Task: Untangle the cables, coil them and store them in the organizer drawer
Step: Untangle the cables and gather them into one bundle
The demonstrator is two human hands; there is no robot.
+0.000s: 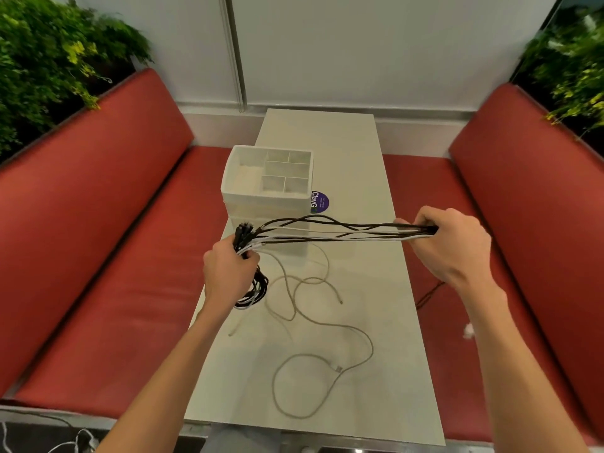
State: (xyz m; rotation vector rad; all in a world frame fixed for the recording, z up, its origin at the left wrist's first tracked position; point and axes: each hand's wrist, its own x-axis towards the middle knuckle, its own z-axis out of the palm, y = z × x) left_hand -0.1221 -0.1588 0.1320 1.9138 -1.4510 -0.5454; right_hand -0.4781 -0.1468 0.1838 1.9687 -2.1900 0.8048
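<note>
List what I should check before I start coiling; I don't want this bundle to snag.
1. Left hand grips the cable bundle at its plug end: ok.
2. Right hand grips the bundle's other end: ok.
3. Strands run parallel between the hands: not ok, black and white ones cross.
4. Bundle free of the beige cable lying loose on the table: cannot tell, the loops below the left hand sit close to it.
5. Organizer drawer pulled out for coils: not ok, none is out.
6. Nothing trailing: not ok, a dark strand hangs off the table's right edge.
</note>
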